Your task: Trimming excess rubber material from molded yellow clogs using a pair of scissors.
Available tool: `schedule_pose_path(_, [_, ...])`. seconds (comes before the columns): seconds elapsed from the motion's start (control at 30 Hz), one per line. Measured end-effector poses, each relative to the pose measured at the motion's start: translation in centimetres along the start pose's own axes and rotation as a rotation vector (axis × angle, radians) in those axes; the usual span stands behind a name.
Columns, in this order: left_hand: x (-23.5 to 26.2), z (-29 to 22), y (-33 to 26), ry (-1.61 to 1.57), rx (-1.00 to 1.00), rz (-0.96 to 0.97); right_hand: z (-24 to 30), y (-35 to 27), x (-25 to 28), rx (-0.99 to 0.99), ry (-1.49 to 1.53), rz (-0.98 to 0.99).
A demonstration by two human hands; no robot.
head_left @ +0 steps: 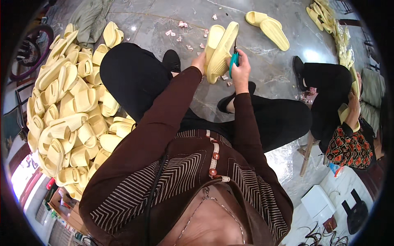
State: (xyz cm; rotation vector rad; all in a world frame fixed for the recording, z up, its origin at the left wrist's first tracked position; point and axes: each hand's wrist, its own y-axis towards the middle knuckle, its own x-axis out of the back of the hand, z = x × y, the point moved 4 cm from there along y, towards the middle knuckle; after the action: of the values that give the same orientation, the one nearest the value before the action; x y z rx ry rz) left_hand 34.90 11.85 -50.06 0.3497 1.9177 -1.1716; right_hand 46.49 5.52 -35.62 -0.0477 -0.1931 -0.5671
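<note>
Held slippers (pixel 221 55), open floor (pixel 180 10) beyond edges

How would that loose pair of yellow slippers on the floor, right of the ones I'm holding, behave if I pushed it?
The loose slippers would probably slide rather than roll, being long, low shapes on a shiny floor. They look moulded, perhaps foam, so likely light and bendy. As they overlap, pushing one may shift the other too.
</note>
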Motion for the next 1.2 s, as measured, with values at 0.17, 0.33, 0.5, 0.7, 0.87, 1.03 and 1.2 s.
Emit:
schedule_pose_path(0.17, [-1.6,-0.5,-0.3,-0.008,0.023,-0.003,0.1,0.0,0.4,-0.003,0.006,0.025])
schedule_pose_path(0.33, [-5.1,-4.1,-2.9,1.642,-0.851,-0.447,1.6,0.3,1.8,0.112,-0.153,0.031])
schedule_pose_path(0.5, [-6.4,-2.1,-2.3,1.902,-0.476,0.047,2.9,0.5,3.0,0.112,-0.242,0.073])
schedule_pose_path(0.7, [-5.1,-4.1,-2.4,1.783,-0.404,-0.008,0.7,1.4,5.2,-0.014,-0.561,-0.100])
schedule_pose_path(0.87, [-5.2,-4.4,-3.2,1.799,-0.452,-0.149,-5.5,-0.5,5.6,-0.022,-0.748,-0.221])
schedule_pose_path(1.03, [-0.5,-3.2,-3.8,2.119,-0.269,-0.277,-7.9,-3.3,2.8,-0.621,-0.075,0.107])
schedule_pose_path(1.2, [1.4,-3.0,-4.1,2.241,-0.164,-0.286,-9.3,-5.2,0.6,-0.813,0.107,0.422])
